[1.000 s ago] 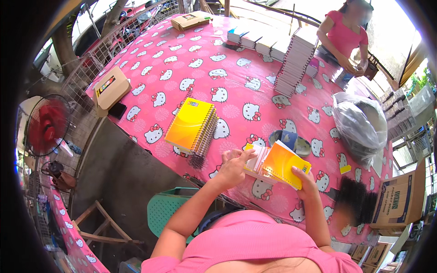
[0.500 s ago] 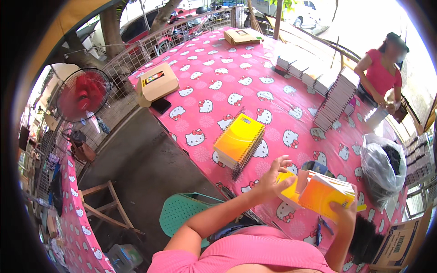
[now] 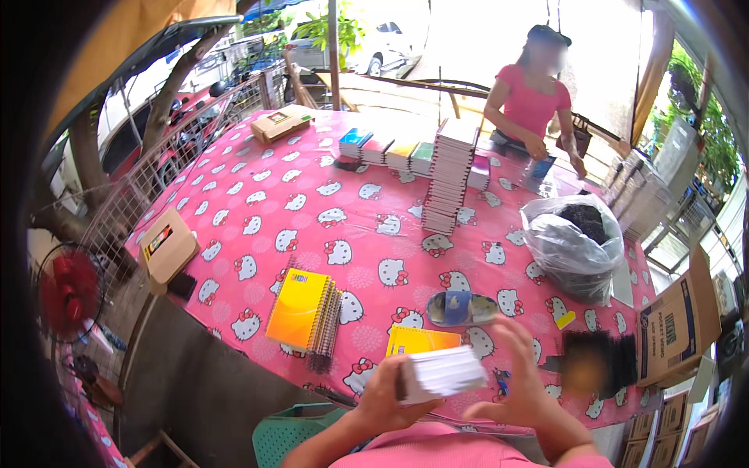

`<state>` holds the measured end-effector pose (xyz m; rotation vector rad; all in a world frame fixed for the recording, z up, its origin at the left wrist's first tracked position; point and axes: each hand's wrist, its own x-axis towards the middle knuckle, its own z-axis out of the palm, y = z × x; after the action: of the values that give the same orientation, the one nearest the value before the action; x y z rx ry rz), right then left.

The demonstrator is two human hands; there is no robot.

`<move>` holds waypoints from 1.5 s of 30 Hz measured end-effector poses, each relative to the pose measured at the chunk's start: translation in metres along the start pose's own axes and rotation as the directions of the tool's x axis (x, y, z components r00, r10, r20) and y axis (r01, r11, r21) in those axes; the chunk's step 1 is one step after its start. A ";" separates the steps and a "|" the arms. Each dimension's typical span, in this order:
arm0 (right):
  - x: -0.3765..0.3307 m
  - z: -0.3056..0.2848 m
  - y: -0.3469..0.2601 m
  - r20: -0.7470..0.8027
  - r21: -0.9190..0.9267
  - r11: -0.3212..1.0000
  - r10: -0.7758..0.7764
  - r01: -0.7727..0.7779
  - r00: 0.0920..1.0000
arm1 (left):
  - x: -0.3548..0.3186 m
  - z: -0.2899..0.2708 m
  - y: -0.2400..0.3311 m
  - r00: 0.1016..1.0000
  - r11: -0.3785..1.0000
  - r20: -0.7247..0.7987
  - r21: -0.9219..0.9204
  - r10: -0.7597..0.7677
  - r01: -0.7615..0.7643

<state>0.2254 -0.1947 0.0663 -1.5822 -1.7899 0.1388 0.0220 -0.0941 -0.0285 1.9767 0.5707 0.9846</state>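
My left hand [image 3: 382, 394] is closed around the left end of a thick block of white pages [image 3: 449, 374], held up over the near table edge. To its right, my right hand [image 3: 519, 390] is raised with fingers spread and nothing in it, slightly blurred. Just beyond the block, a yellow-orange notebook cover [image 3: 421, 341] lies on the table, partly hidden by the block. Left of my hands sits a pile of yellow spiral notebooks [image 3: 300, 308] with dark coils. Blue-handled pliers [image 3: 503, 382] lie between the block and my right hand.
A blue patterned pouch-like thing [image 3: 460, 308] lies ahead. A tall notebook stack [image 3: 451, 179] and coloured notebook piles [image 3: 386, 152] stand farther back. To the right are a clear plastic bag [image 3: 573, 249], black coils [image 3: 624, 363] and a carton [image 3: 679, 324]. A co-worker [image 3: 530, 101] stands opposite.
The view has swung right. My left hand, open before, now grips the block of pages. My right hand has let go of the yellow-orange notebooks and opened, and a yellow-orange cover lies on the table.
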 end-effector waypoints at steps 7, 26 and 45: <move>-0.240 0.028 0.053 0.788 -0.151 0.254 0.614 -0.955 0.039 | -0.045 -0.092 0.065 0.942 0.937 -0.079 0.105 -0.326 0.333; -0.186 0.051 -0.002 0.815 0.270 -0.274 0.576 -0.923 0.067 | -0.172 -0.154 0.022 0.218 0.139 -0.038 0.661 -0.975 0.737; -0.022 0.123 -0.016 0.195 0.950 0.185 0.280 -0.252 0.940 | -0.021 -0.009 0.036 0.834 0.786 -0.368 -0.606 -0.412 0.121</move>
<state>0.1407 -0.1718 -0.0240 -0.8378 -0.8877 1.1898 0.0033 -0.1240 -0.0046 1.0731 0.7183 1.2901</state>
